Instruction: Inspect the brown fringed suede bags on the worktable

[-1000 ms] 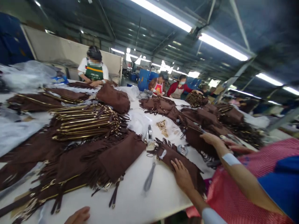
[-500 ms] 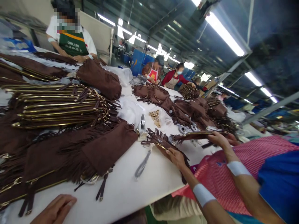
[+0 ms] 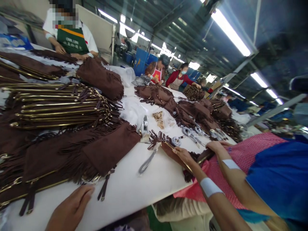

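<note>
My left hand (image 3: 72, 207) is at the lower left, over the white table (image 3: 134, 186), its fingers pressed together and curled; whatever they hold, if anything, is hidden. Just above its fingertips lies a dark brown fringed bag (image 3: 108, 149) with a pale metal ring (image 3: 95, 180) at its lower edge. A brown strap with a metal end (image 3: 104, 189) hangs down right of the fingertips. My right hand is not in view.
A stack of brown bags with gold zippers (image 3: 60, 109) rises at left. Near the centre are a tape dispenser (image 3: 144, 125), gold metal pieces (image 3: 158, 119) and a grey cord loop (image 3: 147, 163). At right, a co-worker's hand (image 3: 184, 155) touches a brown piece (image 3: 172, 152).
My left hand has moved up and right, closer to the bag's ring. The co-worker's farther hand has drawn a brown piece back toward their apron. The view has shifted slightly.
</note>
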The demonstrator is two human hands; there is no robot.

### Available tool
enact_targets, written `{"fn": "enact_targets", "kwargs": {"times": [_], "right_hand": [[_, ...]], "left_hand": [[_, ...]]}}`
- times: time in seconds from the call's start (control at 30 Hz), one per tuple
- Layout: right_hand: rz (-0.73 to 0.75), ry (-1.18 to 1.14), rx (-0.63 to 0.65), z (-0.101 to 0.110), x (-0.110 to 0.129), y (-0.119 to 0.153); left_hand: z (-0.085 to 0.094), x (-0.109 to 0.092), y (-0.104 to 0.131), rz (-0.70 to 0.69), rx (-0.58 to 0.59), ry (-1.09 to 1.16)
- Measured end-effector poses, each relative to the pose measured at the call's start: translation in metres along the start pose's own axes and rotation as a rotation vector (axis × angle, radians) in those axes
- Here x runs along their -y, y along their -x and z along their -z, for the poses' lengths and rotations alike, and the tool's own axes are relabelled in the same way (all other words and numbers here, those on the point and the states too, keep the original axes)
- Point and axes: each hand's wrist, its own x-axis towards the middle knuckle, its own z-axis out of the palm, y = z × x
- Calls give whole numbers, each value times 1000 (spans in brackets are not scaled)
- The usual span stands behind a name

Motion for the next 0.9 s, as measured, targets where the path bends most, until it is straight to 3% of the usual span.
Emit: {"fn": "enact_targets", "kwargs": {"times": [0.1, 0.2, 0.27, 0.33, 0.4, 0.5, 0.57, 0.67, 0.9], "right_hand": [[2, -41, 25, 2, 2, 5], [5, -78, 48, 4, 2, 12], [5, -102, 60, 5, 0, 17], [2, -131, 67, 6, -4, 21], [-2, -164, 59, 6, -10, 23], [-10, -203, 40, 4, -16, 23], [-15, -219, 41, 2, -17, 21], [-18, -241, 44, 3, -15, 20], [-27, -252, -22, 17, -16, 22]], "left_hand": [[-33, -83, -31, -181, 167, 96], [-82, -153, -65, -303, 201, -1], [-108, -175, -87, -312, 289, -38], [-120, -176, -110, -290, 347, -21], [-117, -163, -134, -230, 376, 28], [-97, -143, -168, -164, 411, 150], [-83, -140, -184, -156, 445, 246], [-71, -152, -197, -154, 462, 372], [-51, -209, -221, -161, 462, 613]]}}
